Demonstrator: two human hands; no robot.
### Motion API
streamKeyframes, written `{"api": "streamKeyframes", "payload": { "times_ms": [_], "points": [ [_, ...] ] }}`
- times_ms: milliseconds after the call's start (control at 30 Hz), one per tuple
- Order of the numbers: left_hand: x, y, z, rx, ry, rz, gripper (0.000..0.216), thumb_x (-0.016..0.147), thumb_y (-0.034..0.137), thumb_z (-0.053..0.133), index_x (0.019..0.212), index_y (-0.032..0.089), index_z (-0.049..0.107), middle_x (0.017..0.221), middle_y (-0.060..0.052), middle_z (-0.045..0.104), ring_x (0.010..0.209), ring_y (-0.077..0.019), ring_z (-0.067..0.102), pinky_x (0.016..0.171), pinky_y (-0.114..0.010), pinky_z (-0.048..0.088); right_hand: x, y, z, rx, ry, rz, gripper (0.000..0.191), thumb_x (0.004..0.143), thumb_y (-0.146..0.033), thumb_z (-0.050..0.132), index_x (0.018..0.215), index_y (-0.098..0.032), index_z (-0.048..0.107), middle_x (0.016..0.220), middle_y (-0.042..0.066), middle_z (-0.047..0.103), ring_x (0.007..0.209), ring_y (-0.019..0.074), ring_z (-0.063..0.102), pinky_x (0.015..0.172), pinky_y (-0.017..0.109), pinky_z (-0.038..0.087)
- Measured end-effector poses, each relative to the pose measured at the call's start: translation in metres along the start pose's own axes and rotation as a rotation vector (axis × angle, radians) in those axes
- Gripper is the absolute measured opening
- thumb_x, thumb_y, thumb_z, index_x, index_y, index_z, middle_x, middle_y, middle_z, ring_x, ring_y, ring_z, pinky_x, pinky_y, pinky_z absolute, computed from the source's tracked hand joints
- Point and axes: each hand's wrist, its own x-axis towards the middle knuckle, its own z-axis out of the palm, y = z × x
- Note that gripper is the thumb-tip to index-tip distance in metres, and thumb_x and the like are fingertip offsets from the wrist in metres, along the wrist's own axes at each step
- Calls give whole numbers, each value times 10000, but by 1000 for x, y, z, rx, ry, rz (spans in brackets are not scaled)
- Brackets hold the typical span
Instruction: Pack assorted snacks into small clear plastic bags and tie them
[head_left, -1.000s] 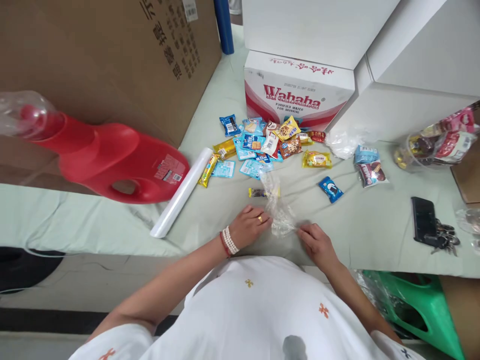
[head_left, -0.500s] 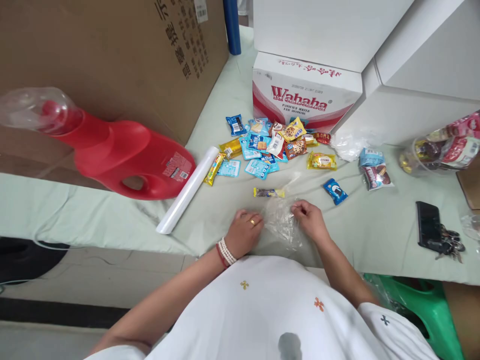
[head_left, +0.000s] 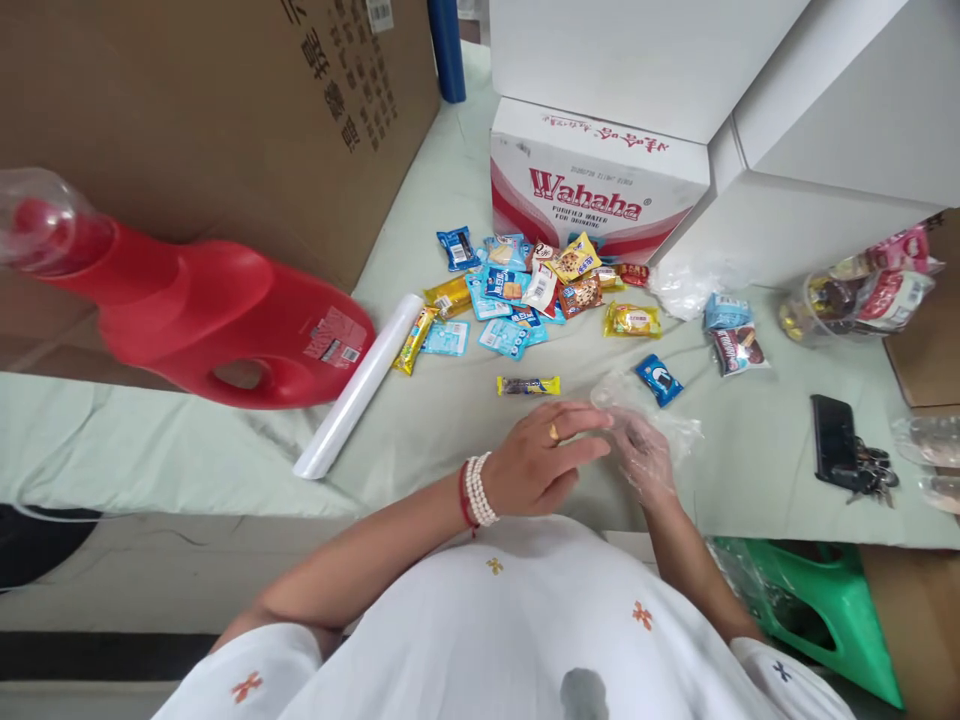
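A thin clear plastic bag [head_left: 679, 436] is spread over and around my right hand [head_left: 641, 455], whose curled fingers show blurrily through the film. Whether that hand is inside the bag or beneath it I cannot tell. My left hand [head_left: 551, 455], with a ring and a beaded bracelet, reaches across from the left; its fingers are stretched out and apart, tips at the edge of the film. Just beyond the left hand lies a small yellow and dark snack bar [head_left: 528, 386]. A blue snack packet [head_left: 659, 380] is behind the bag.
Several wrapped snacks [head_left: 504, 284] are heaped before the Wahaba carton [head_left: 600, 190]. A white roll [head_left: 358, 388] and a red jug [head_left: 225, 320] lie left. To the right are a plastic tub of snacks [head_left: 817, 312], a phone [head_left: 832, 440] and keys [head_left: 874, 470].
The bag has come up off the table and now drapes over my right hand. My left hand has moved right and stretched its fingers toward it. The view has shifted slightly.
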Motion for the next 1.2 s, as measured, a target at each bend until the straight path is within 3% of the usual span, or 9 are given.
{"api": "streamKeyframes", "payload": {
  "times_ms": [167, 367, 533, 633, 833, 933, 1033, 1133, 1200],
  "points": [
    [30, -11, 21, -148, 171, -308, 372, 981, 311, 525, 1345, 231, 523, 1341, -150, 578, 1266, -261, 563, 1048, -444, 504, -5, 2, 0, -485, -23, -315, 318, 983, -359, 526, 1194, -234, 728, 903, 68, 725, 826, 211, 655, 715, 288, 483],
    [23, -55, 41, 1, -17, -646, 1036, 655, 427, 875, 1517, 131, 384, 1494, -254, 421, 1365, -383, 457, 1104, -538, 437, 7, 3, 3, -700, -104, -511, 407, 1015, -232, 450, 1365, -262, 655, 855, 53, 696, 809, 198, 631, 660, 266, 453],
    [-1, -75, 39, -90, -28, -944, 284, 790, 421, 721, 882, 156, 678, 813, -46, 647, 719, -188, 585, 706, -336, 499, 5, 16, -1, -563, -87, -524, 390, 1029, -237, 441, 1355, -199, 652, 832, 68, 684, 775, 201, 617, 711, 302, 499],
    [-9, -73, 37, -235, 164, -986, 384, 908, 477, 550, 642, 199, 542, 561, 33, 486, 558, -130, 457, 584, -271, 394, -4, 20, 4, -345, -51, -370, 305, 1019, -315, 491, 1203, -221, 715, 875, 71, 709, 775, 198, 625, 743, 320, 518],
    [-29, -69, 43, -374, 395, -1095, 442, 922, 620, 519, 729, 223, 503, 530, 68, 423, 486, -114, 410, 518, -252, 355, -1, 14, 11, 325, -13, 242, 321, 887, -519, 663, 916, -199, 664, 731, 0, 622, 620, 137, 528, 597, 266, 468],
    [-37, -68, 43, -138, 478, -1051, 325, 894, 532, 614, 872, 215, 546, 667, 30, 534, 593, -145, 515, 587, -274, 434, 7, 4, 11, 577, -64, 326, 347, 830, -537, 727, 882, -210, 623, 813, 10, 638, 680, 139, 568, 605, 266, 504],
    [-38, -58, 35, 271, 516, -764, 208, 838, 324, 682, 990, 205, 603, 934, -67, 620, 892, -224, 592, 799, -374, 507, 11, -6, 12, 687, -107, 385, 370, 797, -542, 767, 882, -218, 611, 772, -4, 620, 636, 127, 552, 520, 237, 479],
    [-31, -41, 28, 203, 234, -476, 91, 881, 235, 565, 913, 220, 648, 914, -67, 629, 885, -220, 594, 826, -386, 504, 11, -15, 14, 720, -95, 375, 369, 785, -520, 793, 902, -215, 621, 716, -24, 587, 586, 104, 515, 496, 217, 454],
    [-23, -32, 30, 16, 55, -487, 107, 898, 276, 559, 919, 220, 649, 845, -39, 625, 756, -183, 576, 741, -340, 493, 10, -21, 17, 751, -93, 357, 363, 784, -504, 801, 914, -216, 620, 705, -30, 576, 577, 98, 506, 506, 216, 454]
  ]
}}
